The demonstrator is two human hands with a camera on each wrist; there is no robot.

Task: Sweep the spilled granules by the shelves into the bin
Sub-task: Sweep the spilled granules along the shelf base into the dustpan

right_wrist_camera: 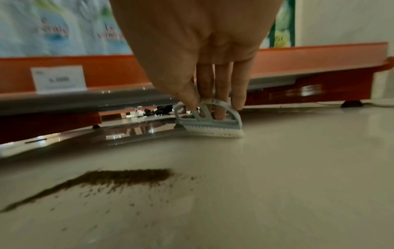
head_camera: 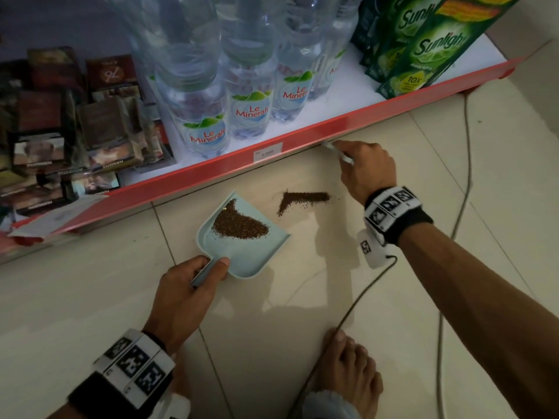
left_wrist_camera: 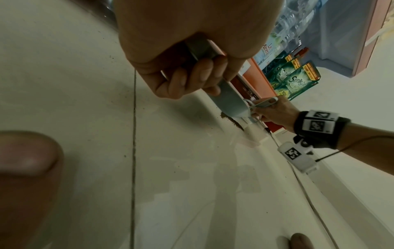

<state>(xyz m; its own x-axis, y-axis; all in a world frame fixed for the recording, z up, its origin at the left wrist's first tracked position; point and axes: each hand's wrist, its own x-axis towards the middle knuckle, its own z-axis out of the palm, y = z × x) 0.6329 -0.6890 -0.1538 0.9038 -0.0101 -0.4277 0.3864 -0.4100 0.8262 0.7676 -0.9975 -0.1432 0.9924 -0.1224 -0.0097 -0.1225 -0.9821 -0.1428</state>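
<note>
left hand (head_camera: 187, 285) wrapped round dustpan (head_camera: 242, 237) handle, pan kept flat so the load stays in | granules (head_camera: 302, 199) left on floor at pan's 2 o'clock | brush (right_wrist_camera: 210, 122) pinched by right hand (head_camera: 367, 170) at shelf (head_camera: 302, 139) edge, probably for strays | Le Minerale, Sunlight readable | bin not seen

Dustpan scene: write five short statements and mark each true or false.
1. The left hand holds the dustpan by its handle. True.
2. The dustpan is empty. False: it holds a heap of granules.
3. The right hand holds a brush at the shelf's edge. True.
4. No granules remain on the floor. False: an angled line of them lies beside the pan.
5. The shelf holds only water bottles. False: green boxes stand there too.
</note>
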